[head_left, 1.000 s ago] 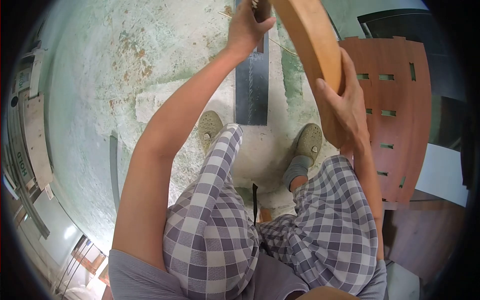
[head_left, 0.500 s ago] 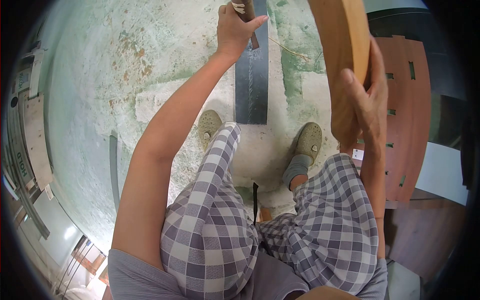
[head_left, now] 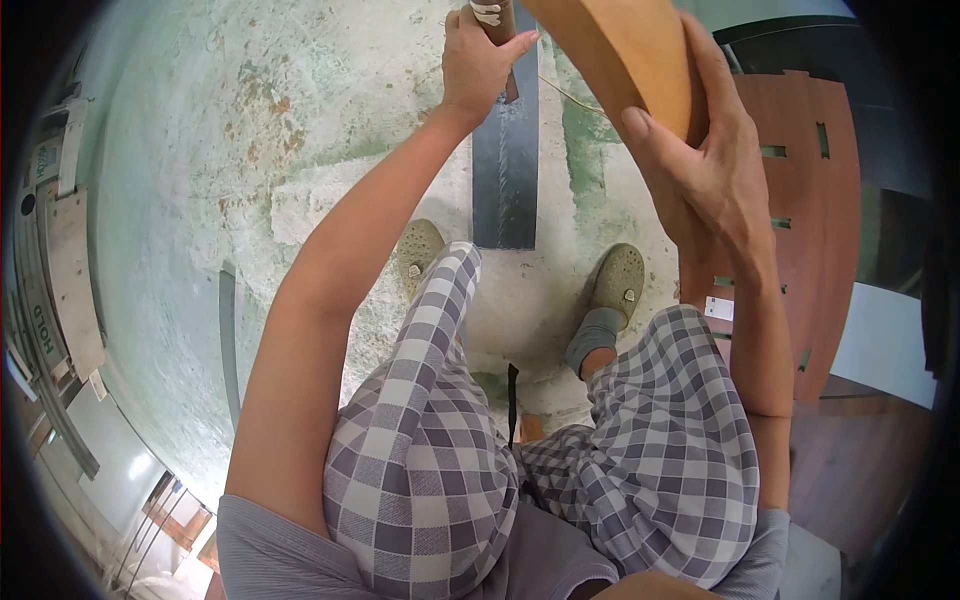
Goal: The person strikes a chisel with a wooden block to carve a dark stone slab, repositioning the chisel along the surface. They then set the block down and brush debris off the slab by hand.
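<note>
Right hand (head_left: 715, 170) has slid across the lower end of the curved wooden piece (head_left: 625, 55) since half a second ago, and that piece now leans further toward the centre of the head view; the left hand (head_left: 478, 65) has barely shifted. Left hand is clenched around a taped tool handle (head_left: 495, 18), whose working end is cut off by the top edge, so the tool type cannot be told. Right hand grasps the wooden piece with the thumb on its near face and the fingers wrapped over the far edge; the piece is held up off the concrete floor (head_left: 200, 200), above a dark metal strip (head_left: 505, 170) lying between the shoes (head_left: 420, 255). A slotted panel (head_left: 812, 200) lies on the right. Risks, as judged: the one-handed hold sits at the very end of the piece, so it could twist or slip down onto the feet; the tool sits near the thumb, so a stray stroke could catch it.
</note>
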